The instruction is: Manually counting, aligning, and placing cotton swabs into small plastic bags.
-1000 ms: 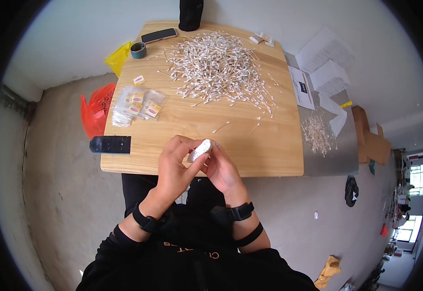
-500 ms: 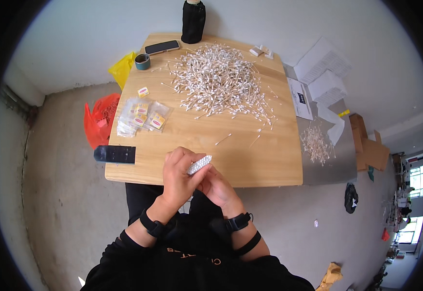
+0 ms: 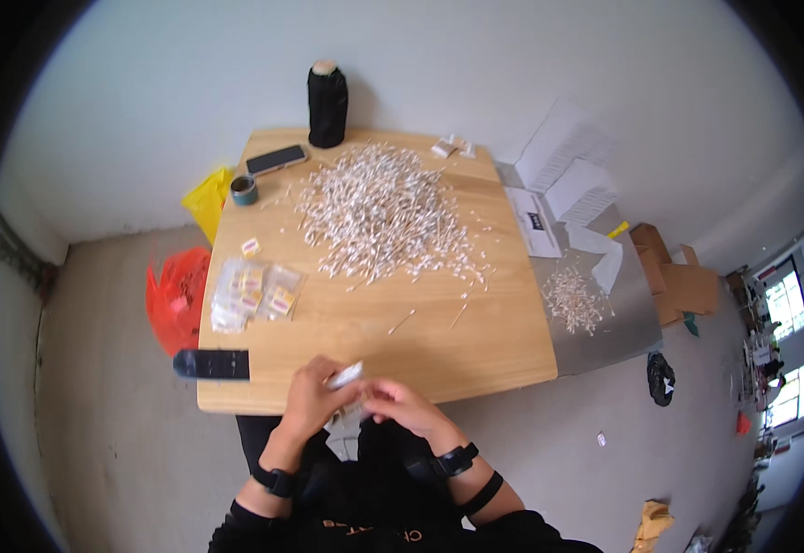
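Note:
A tight bundle of cotton swabs, its white tips packed together at the top, is gripped in my left hand over the table's near edge. My right hand is just to its right, fingers curled in by the lower end of the bundle. Motion blur hides what those fingertips pinch. Beyond both hands, a large heap of loose cotton swabs spreads over the wooden table. Two stray swabs lie between the heap and my hands. Clear plastic bags with small yellow-and-white labels lie at the left.
A dark flat strip juts over the left edge. At the back are a phone, a teal cup and a black-covered bottle. Red and yellow bags hang left. A grey side surface holds a smaller swab pile.
The view has tilted up, so the table sits lower in the picture. My right hand has drawn slightly away from the bundle to the right; my left hand keeps its grip.

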Motion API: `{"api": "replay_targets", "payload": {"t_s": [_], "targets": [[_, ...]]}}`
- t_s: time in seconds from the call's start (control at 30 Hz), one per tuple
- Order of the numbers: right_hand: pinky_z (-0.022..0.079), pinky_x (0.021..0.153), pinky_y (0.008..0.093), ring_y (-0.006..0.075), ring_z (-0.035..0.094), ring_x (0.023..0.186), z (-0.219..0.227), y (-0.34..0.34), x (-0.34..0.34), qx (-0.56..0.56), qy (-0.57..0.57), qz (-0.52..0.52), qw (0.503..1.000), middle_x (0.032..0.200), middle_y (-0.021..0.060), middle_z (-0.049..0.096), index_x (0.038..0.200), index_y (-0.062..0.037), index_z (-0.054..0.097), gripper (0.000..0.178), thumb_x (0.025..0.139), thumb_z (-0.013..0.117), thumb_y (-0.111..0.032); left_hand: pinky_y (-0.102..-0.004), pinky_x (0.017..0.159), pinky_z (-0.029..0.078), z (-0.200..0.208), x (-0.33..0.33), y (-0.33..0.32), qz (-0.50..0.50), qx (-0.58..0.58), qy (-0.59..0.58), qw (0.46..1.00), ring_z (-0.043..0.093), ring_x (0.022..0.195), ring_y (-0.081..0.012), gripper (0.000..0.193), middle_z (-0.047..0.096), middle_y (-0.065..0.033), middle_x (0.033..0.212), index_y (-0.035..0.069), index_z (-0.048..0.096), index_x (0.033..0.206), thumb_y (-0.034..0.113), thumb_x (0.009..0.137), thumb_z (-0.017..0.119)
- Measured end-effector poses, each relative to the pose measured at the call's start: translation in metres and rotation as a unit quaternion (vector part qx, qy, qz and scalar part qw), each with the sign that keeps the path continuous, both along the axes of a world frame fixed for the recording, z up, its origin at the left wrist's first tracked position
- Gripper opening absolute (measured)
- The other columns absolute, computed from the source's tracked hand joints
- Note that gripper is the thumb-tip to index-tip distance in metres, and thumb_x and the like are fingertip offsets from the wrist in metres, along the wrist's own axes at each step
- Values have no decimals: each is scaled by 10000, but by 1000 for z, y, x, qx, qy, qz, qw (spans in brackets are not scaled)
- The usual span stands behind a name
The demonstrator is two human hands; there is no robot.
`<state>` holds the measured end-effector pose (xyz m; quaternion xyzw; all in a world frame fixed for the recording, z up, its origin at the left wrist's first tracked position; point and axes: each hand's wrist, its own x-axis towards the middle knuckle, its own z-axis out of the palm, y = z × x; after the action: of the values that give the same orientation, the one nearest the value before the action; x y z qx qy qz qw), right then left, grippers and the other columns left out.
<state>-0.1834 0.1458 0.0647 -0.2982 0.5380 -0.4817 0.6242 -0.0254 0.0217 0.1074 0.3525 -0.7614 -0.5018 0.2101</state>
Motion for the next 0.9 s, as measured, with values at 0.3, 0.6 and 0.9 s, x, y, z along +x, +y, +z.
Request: {"api": "replay_targets", "payload": {"t_s": [0.3,0.6,0.9], "targets": [[517,671,260,140,650,853,53,-42,-115,-57,131,-136,980,965,66,643,1148,-38,573,253,947,582,-192,-327,827,513,-29,42,-24,-26,67,-60,996,658,922,-215,430,680,-142,965,-46,602,1142,265,866,712],[490,767,258,143,627,975,38,-77,-91,-49,97,-147,983,1030,51,634,1233,-50,541,340,958,588,-244,-325,822,519,-47,51,-26,-8,78,-57,995,667,917,-225,419,689,-142,974,-45,597,1143,256,872,703],[485,784,249,113,619,973,-37,-70,-33,76,79,-9,994,1028,37,640,1197,-50,574,311,964,581,-255,-310,830,510,-49,66,-54,126,43,11,991,671,916,-216,236,691,-141,973,-28,656,1042,153,890,662]]}}
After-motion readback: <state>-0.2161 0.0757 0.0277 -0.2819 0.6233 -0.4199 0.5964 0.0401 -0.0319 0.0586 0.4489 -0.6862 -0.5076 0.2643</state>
